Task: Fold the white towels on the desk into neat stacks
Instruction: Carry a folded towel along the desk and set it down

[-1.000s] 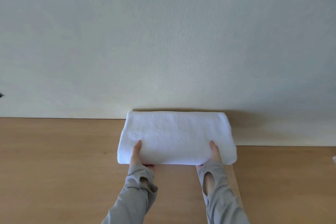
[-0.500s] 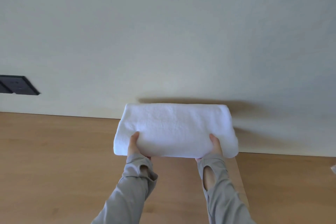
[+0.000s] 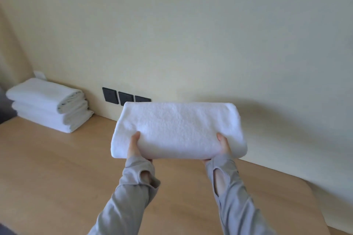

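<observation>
Smooth wooden desk [image 3: 57, 168] ran along a cream wall [image 3: 191, 25]. Both hands, left hand [image 3: 133, 148] and right hand [image 3: 224, 147], gripped a fluffy folded towel [image 3: 177, 129] above it, thumbs on top, sleeves [image 3: 131, 196] grey. Stack of towels [image 3: 49, 104] sat far left.

- A plain cream-painted wall [image 3: 191, 34] is seen behind the desk
- Three square black wall sockets [image 3: 125, 97] are set low in a row
</observation>
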The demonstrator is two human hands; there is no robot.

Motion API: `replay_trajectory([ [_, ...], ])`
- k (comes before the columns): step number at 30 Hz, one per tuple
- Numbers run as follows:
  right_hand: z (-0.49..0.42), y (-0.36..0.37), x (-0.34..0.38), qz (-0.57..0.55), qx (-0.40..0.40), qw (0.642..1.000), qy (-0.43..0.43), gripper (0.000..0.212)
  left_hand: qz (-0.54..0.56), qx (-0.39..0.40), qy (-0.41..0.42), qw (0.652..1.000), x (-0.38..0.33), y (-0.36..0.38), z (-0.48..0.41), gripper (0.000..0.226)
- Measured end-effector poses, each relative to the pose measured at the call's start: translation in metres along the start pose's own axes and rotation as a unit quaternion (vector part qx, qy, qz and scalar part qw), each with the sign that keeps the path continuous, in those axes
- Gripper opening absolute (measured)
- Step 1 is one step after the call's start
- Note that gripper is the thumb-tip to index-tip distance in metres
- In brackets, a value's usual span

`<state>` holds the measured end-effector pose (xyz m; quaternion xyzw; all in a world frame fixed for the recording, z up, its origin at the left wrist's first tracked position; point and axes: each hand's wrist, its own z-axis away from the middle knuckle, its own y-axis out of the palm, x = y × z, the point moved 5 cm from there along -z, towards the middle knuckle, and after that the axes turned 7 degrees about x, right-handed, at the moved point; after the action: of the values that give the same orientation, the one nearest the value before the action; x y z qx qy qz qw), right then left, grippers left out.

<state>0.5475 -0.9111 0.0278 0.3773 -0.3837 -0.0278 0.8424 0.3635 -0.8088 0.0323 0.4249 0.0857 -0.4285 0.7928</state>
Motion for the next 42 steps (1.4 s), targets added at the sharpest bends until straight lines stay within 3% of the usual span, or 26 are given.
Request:
replay_trajectory([
  [6, 0.065, 0.142, -0.118, 0.050, 0.112, 0.991, 0.058, 0.011, 0.054, -0.022, 0.102, 0.993, -0.166, -0.104, 0.014, 0.051],
  [11, 0.125, 0.225, -0.216, 0.092, 0.131, 0.981, 0.112, 0.019, 0.076, -0.060, 0.188, 0.977, -0.281, -0.193, 0.034, 0.054],
  [15, 0.157, 0.272, -0.275, 0.095, 0.144, 0.976, 0.135, 0.023, 0.105, -0.087, 0.228, 0.964, -0.340, -0.241, 0.036, 0.045],
  [17, 0.166, 0.297, -0.303, 0.102, 0.156, 0.972, 0.142, 0.027, 0.121, -0.094, 0.247, 0.957, -0.367, -0.260, 0.031, 0.051],
  [22, 0.169, 0.349, -0.346, 0.120, 0.188, 0.961, 0.164, 0.046, 0.148, -0.087, 0.256, 0.951, -0.419, -0.280, 0.010, 0.043],
  [25, 0.160, 0.389, -0.380, 0.165, 0.233, 0.939, 0.192, 0.056, 0.155, -0.100, 0.280, 0.942, -0.464, -0.292, -0.021, 0.053],
  [28, 0.140, 0.427, -0.412, 0.164, 0.229, 0.937, 0.205, 0.056, 0.144, -0.108, 0.276, 0.944, -0.506, -0.296, -0.059, 0.063],
  [37, 0.057, 0.522, -0.472, 0.037, 0.173, 0.961, 0.212, 0.055, 0.088, -0.079, 0.253, 0.960, -0.617, -0.250, -0.172, 0.051],
  [42, 0.003, 0.549, -0.487, -0.055, 0.128, 0.982, 0.131, 0.046, 0.029, -0.050, 0.215, 0.975, -0.653, -0.203, -0.239, 0.040],
])
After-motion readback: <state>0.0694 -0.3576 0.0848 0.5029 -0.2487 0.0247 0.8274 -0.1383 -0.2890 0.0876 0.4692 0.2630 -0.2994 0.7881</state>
